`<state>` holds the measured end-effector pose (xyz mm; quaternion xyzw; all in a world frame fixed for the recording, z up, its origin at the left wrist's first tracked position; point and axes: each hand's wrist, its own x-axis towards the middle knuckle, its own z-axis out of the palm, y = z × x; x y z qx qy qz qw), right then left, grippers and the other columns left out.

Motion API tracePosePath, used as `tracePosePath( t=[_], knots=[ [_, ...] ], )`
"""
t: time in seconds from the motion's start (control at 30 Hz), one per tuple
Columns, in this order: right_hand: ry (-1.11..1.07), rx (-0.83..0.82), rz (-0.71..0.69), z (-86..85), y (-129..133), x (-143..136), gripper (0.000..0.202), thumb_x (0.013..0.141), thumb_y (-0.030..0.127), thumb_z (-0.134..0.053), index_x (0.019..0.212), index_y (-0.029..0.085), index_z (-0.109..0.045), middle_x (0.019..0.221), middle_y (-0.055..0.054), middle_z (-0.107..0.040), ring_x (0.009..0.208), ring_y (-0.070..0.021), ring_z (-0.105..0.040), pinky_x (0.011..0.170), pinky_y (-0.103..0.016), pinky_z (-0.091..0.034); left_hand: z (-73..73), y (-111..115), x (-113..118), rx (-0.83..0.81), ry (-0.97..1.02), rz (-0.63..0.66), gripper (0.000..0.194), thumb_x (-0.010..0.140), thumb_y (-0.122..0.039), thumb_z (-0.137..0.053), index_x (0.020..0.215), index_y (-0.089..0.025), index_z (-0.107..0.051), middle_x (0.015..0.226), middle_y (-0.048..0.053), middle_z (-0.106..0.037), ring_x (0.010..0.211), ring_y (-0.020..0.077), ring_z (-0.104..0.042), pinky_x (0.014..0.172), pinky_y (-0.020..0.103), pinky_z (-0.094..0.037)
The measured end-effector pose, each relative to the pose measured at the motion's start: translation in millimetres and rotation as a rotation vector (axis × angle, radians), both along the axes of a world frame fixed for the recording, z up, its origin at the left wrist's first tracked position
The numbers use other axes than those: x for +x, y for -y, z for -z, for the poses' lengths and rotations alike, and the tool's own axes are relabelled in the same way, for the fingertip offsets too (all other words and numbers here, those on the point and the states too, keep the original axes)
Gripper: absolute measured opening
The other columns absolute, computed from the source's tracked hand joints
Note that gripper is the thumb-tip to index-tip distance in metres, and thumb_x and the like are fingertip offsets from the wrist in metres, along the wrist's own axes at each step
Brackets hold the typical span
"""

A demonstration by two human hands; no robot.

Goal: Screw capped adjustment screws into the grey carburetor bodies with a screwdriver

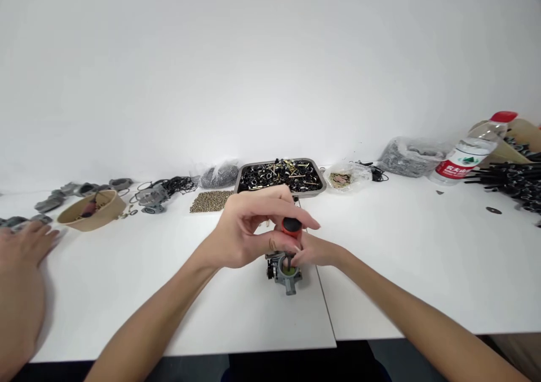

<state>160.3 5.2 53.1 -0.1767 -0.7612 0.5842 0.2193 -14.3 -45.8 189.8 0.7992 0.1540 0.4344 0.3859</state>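
Two hands are on one cast part. Left grip (pixel 245 227) is closed on the red, black-capped screwdriver (pixel 291 227), thumb and fingers around the handle. It stands near upright, likely to keep the shaft in line with the round bore. Right grip (pixel 319 251) is low, fingertips beside the shaft at the bore, probably steadying; cannot tell if it pinches shaft or casting.

Carburettor-like casting (pixel 290 286): matt grey metal, stubby lug toward the person, greenish inside the bore. Sits on the smooth white worktop (pixel 211 320), just left of the panel seam, probably central so both grips reach.

Behind: metal tray (pixel 324 187) with rounded corners, full of black and brass-coloured bits, walls likely stopping them rolling. Small brass-coloured pieces (pixel 211 201) lie beside it. Further left, a tan bowl (pixel 112 208), near another person's hand (pixel 27 247)
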Motion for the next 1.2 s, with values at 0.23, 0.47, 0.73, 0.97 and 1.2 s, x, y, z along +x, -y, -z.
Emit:
tracePosePath(
  t=[0.23, 0.47, 0.73, 0.97, 1.2],
  knots=[
    [-0.062, -0.038, -0.048, -4.3, 3.5, -1.3, 0.045, 0.073, 0.018, -0.065, 0.118, 0.02, -0.061, 0.105, -0.004, -0.057, 0.093, -0.0188, -0.054, 0.083, -0.035, -0.047, 22.9, 13.2, -26.3, -0.108, 0.208, -0.313, 0.017, 0.078, -0.02, -0.074, 0.095, -0.017, -0.075, 0.085, 0.007, -0.063, 0.056, 0.0117, -0.061, 0.042, 0.021, -0.048],
    [0.038, 0.072, -0.017, -30.1, 9.0, 13.6, 0.05, 0.083, 0.048, -0.064, 0.126, 0.023, -0.062, 0.131, -0.01, -0.051, 0.123, -0.0275, -0.048, 0.104, -0.044, -0.038, 124.0, 47.9, -121.9, -0.444, 1.029, -1.121, 0.033, 0.062, -0.028, -0.086, 0.086, -0.013, -0.068, 0.064, 0.002, -0.066, 0.055, 0.0139, -0.061, 0.052, 0.023, -0.053],
    [0.363, 0.631, 0.219, -38.8, 61.2, 2.4, 0.033, 0.077, 0.027, -0.072, 0.107, 0.022, -0.061, 0.112, -0.008, -0.052, 0.103, -0.0262, -0.053, 0.083, -0.038, -0.048, 172.3, 80.3, -126.6, -0.6, 1.037, -1.17, 0.035, 0.065, -0.028, -0.086, 0.091, -0.015, -0.067, 0.056, 0.0, -0.061, 0.055, 0.0142, -0.061, 0.058, 0.024, -0.056],
    [0.463, 0.758, 0.272, -44.7, 69.7, 32.1, 0.025, 0.078, 0.006, -0.054, 0.099, 0.019, -0.06, 0.11, -0.008, -0.055, 0.079, -0.017, -0.056, 0.067, -0.03, -0.043, 167.1, 81.4, -126.6, -0.564, 1.07, -1.07, 0.042, 0.06, -0.028, -0.088, 0.09, -0.011, -0.065, 0.059, 0.0, -0.063, 0.05, 0.0112, -0.057, 0.053, 0.024, -0.052],
    [0.663, 0.724, 0.52, -55.2, 60.0, 137.5, 0.019, 0.08, 0.014, -0.053, 0.097, 0.02, -0.058, 0.098, -0.006, -0.057, 0.07, -0.0179, -0.054, 0.064, -0.03, -0.042, 166.7, 84.2, -123.9, -0.55, 1.054, -1.022, 0.046, 0.058, -0.03, -0.087, 0.091, -0.009, -0.063, 0.059, 0.002, -0.064, 0.046, 0.0116, -0.055, 0.051, 0.026, -0.049]
  ],
)
